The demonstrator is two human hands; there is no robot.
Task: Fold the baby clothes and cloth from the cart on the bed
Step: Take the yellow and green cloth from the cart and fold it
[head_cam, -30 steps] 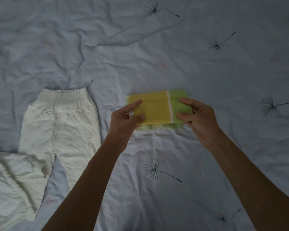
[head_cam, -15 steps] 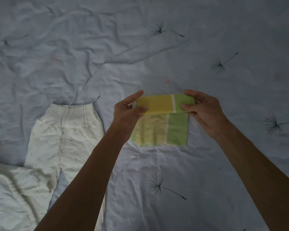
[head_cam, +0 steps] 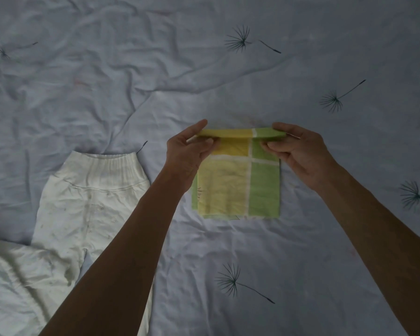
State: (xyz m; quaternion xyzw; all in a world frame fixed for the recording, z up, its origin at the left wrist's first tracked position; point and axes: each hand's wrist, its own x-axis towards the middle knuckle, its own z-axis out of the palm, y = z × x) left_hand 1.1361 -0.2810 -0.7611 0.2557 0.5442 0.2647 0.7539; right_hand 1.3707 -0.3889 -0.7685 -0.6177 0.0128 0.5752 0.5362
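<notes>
A yellow and green checked cloth [head_cam: 238,187] lies on the bed in the middle of the view, folded into a small square. Its far edge is raised off the sheet as a flap. My left hand [head_cam: 188,155] pinches the flap's left corner. My right hand [head_cam: 298,154] pinches its right corner. White baby trousers [head_cam: 87,204] lie flat to the left, waistband pointing away from me, partly hidden by my left forearm.
A crumpled white garment [head_cam: 7,284] lies at the lower left, overlapping a trouser leg. The pale blue bed sheet [head_cam: 325,251] with dark dandelion prints is wrinkled, most of all at the far left.
Both hands have lifted the cloth's top layer and carried it away from me, opening the fold. More of the cloth's lower panel now shows. The trousers have not moved.
</notes>
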